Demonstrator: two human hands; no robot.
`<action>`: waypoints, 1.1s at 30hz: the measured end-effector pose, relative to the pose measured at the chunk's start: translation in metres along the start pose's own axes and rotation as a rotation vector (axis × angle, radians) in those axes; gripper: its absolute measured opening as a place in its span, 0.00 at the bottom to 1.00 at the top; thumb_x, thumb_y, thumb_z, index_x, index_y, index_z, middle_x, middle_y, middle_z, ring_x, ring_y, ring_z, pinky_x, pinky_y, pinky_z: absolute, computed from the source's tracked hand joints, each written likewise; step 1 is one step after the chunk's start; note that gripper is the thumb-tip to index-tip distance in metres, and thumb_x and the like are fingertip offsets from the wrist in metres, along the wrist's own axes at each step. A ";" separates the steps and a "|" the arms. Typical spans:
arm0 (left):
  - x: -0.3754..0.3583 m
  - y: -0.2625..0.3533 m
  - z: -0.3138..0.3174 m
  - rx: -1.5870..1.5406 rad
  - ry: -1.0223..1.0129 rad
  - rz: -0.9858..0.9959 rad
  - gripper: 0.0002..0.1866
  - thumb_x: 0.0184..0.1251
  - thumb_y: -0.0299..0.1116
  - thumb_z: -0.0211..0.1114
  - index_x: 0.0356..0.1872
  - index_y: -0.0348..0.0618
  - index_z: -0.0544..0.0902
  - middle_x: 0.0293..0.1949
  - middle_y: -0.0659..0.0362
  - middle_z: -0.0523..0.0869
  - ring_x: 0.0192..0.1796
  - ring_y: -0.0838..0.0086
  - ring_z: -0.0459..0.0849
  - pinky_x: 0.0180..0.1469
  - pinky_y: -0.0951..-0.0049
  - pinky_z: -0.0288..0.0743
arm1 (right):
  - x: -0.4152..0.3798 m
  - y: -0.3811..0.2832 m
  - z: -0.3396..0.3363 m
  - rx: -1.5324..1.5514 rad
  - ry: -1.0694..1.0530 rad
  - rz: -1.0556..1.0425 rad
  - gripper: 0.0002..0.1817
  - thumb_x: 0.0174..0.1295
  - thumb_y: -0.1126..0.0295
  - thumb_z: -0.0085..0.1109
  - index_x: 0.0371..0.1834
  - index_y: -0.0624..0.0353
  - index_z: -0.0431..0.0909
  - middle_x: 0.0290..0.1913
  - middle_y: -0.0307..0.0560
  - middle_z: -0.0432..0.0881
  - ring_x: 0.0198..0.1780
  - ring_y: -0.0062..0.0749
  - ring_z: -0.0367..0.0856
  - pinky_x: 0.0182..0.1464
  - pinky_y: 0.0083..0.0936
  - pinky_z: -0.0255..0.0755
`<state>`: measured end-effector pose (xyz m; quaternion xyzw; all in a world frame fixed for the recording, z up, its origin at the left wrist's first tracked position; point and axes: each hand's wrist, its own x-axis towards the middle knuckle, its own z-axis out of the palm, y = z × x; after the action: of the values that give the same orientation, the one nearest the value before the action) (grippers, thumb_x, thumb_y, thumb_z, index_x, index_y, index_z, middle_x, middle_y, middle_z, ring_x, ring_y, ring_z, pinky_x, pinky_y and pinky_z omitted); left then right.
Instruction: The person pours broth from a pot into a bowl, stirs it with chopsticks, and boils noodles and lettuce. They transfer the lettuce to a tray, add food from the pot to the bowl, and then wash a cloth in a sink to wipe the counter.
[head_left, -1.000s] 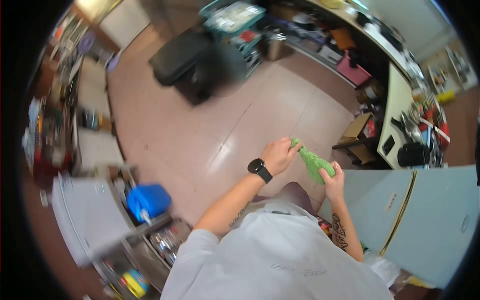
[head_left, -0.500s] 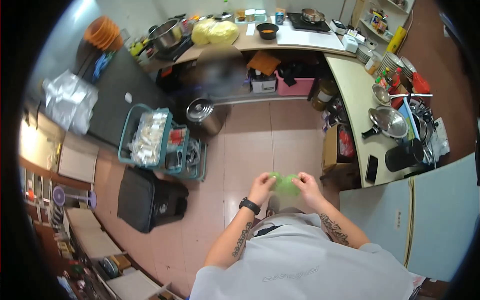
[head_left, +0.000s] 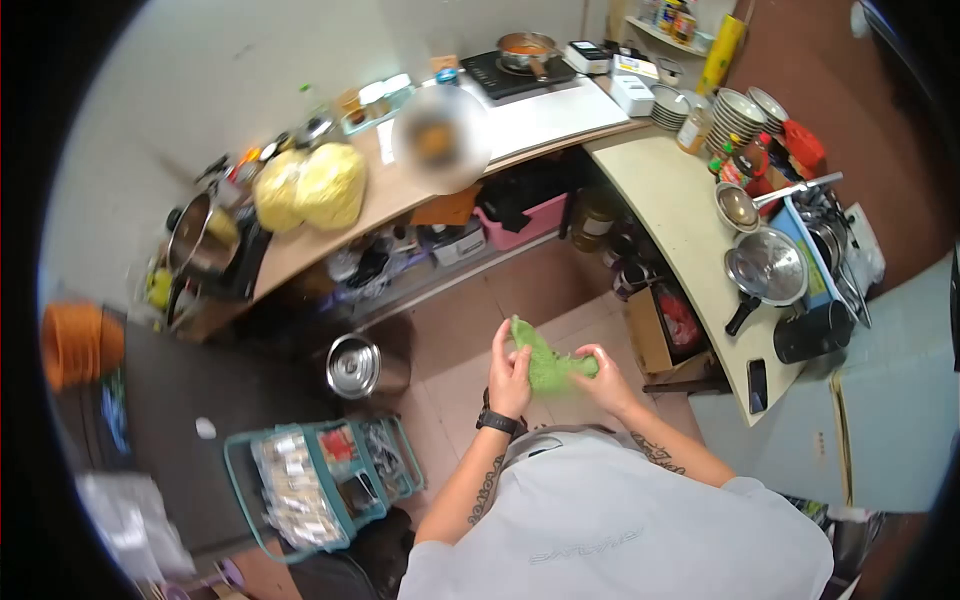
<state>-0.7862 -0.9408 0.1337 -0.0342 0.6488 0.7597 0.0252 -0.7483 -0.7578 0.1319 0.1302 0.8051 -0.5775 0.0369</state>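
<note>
A green cloth-like item (head_left: 545, 368) is stretched between my two hands, low in front of my grey shirt. My left hand (head_left: 510, 372), with a black watch at its wrist, is closed on its left side. On the other end my right hand (head_left: 600, 378) grips it, with the fingers partly blurred. The lower edge of the green item is smeared by motion, and its exact kind cannot be made out.
A counter (head_left: 670, 200) on the right holds a lidded pan (head_left: 768, 266), bowls and a phone (head_left: 758, 386). At the back stand a cooker (head_left: 500, 76) and yellow bags (head_left: 330, 187). A metal bin (head_left: 356, 367) and teal cart (head_left: 350, 510) stand left.
The view has turned and moved nearer the counter. The green item is now spread out more between my hands, and its left end is raised.
</note>
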 end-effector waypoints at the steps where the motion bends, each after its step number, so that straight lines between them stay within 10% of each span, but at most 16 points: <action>1: 0.027 0.014 0.001 0.004 -0.040 -0.009 0.31 0.74 0.30 0.57 0.74 0.48 0.58 0.26 0.63 0.82 0.26 0.84 0.75 0.30 0.79 0.70 | 0.017 -0.004 0.001 -0.092 -0.021 -0.043 0.10 0.61 0.77 0.58 0.45 0.58 0.75 0.37 0.39 0.77 0.38 0.24 0.76 0.43 0.23 0.72; 9: 0.202 0.035 0.036 0.281 -0.637 -0.059 0.13 0.66 0.33 0.67 0.47 0.38 0.85 0.29 0.59 0.83 0.36 0.76 0.81 0.43 0.74 0.76 | 0.116 -0.010 -0.035 0.809 0.183 0.240 0.09 0.65 0.75 0.58 0.47 0.59 0.79 0.41 0.39 0.80 0.43 0.21 0.78 0.47 0.22 0.75; 11: 0.231 0.049 0.052 0.553 -0.882 0.162 0.14 0.60 0.32 0.70 0.45 0.36 0.85 0.33 0.55 0.84 0.40 0.67 0.84 0.47 0.70 0.77 | 0.130 -0.019 -0.050 0.713 0.176 0.213 0.10 0.62 0.74 0.61 0.46 0.60 0.79 0.42 0.43 0.80 0.45 0.28 0.79 0.49 0.26 0.74; 13: 0.262 0.042 0.068 0.793 -0.952 0.240 0.15 0.56 0.31 0.71 0.44 0.37 0.86 0.39 0.51 0.84 0.44 0.59 0.84 0.48 0.66 0.77 | 0.151 -0.030 -0.071 -0.374 0.099 0.017 0.14 0.56 0.72 0.64 0.47 0.62 0.79 0.43 0.49 0.80 0.45 0.39 0.80 0.49 0.30 0.73; 15: 0.297 0.027 0.093 0.955 -1.089 0.277 0.13 0.57 0.33 0.69 0.42 0.39 0.86 0.37 0.49 0.82 0.43 0.54 0.82 0.47 0.62 0.77 | 0.185 -0.019 -0.094 -0.398 0.116 -0.022 0.16 0.55 0.71 0.64 0.47 0.61 0.79 0.43 0.51 0.79 0.46 0.43 0.79 0.50 0.31 0.73; 20: 0.383 0.019 0.193 0.737 -0.869 0.216 0.17 0.61 0.36 0.68 0.49 0.41 0.83 0.39 0.50 0.82 0.44 0.56 0.82 0.48 0.62 0.77 | 0.305 -0.034 -0.198 -0.353 0.097 0.165 0.19 0.54 0.70 0.65 0.51 0.60 0.77 0.49 0.56 0.77 0.49 0.49 0.78 0.54 0.36 0.72; 24: 0.445 -0.011 0.233 0.675 -0.671 0.164 0.24 0.64 0.39 0.67 0.58 0.39 0.77 0.47 0.47 0.83 0.52 0.55 0.83 0.55 0.62 0.77 | 0.418 0.005 -0.252 -0.514 0.557 0.000 0.28 0.56 0.70 0.65 0.62 0.59 0.70 0.59 0.60 0.70 0.58 0.52 0.73 0.60 0.38 0.69; 31: 0.431 -0.086 0.127 0.942 -0.547 -0.362 0.22 0.63 0.41 0.69 0.53 0.39 0.81 0.45 0.47 0.86 0.47 0.57 0.86 0.50 0.62 0.79 | 0.559 0.132 -0.215 -0.987 0.419 0.214 0.31 0.64 0.56 0.57 0.68 0.60 0.67 0.76 0.64 0.52 0.76 0.59 0.51 0.76 0.50 0.44; 33: 0.384 -0.119 0.068 0.903 -0.388 -0.518 0.22 0.62 0.42 0.69 0.51 0.38 0.81 0.41 0.49 0.87 0.43 0.61 0.87 0.47 0.64 0.80 | 0.599 0.128 -0.220 -0.961 0.398 -0.155 0.27 0.67 0.60 0.54 0.66 0.63 0.68 0.72 0.63 0.62 0.74 0.56 0.58 0.74 0.46 0.53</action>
<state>-1.1602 -0.8572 -0.0052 -0.0378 0.8640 0.3675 0.3422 -1.2735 -0.4130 -0.0391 0.1459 0.9779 -0.1082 -0.1039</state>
